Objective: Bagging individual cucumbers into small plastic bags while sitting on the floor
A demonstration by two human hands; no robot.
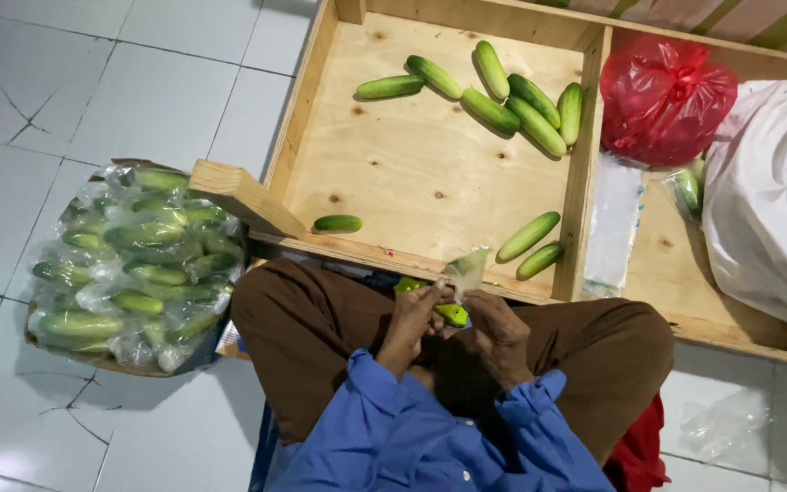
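I sit cross-legged in brown trousers and a blue shirt. My left hand [409, 321] and my right hand [495, 330] meet in my lap around a green cucumber [448, 312] and a piece of clear plastic wrap [466, 267] that sticks up between them. Both hands grip the cucumber and its wrap. In front of my knees lies a shallow wooden tray [412, 173] with several loose cucumbers: a cluster [512, 100] at its far right, two [530, 246] near the front right, one small one [338, 222] at the front left.
A basket [129, 264] heaped with plastic-wrapped cucumbers stands on the white tiled floor at my left. A red plastic bag [667, 96], a white sack [771, 200] and a stack of clear bags [614, 223] fill the tray's right compartment. Crumpled plastic [726, 424] lies on the floor.
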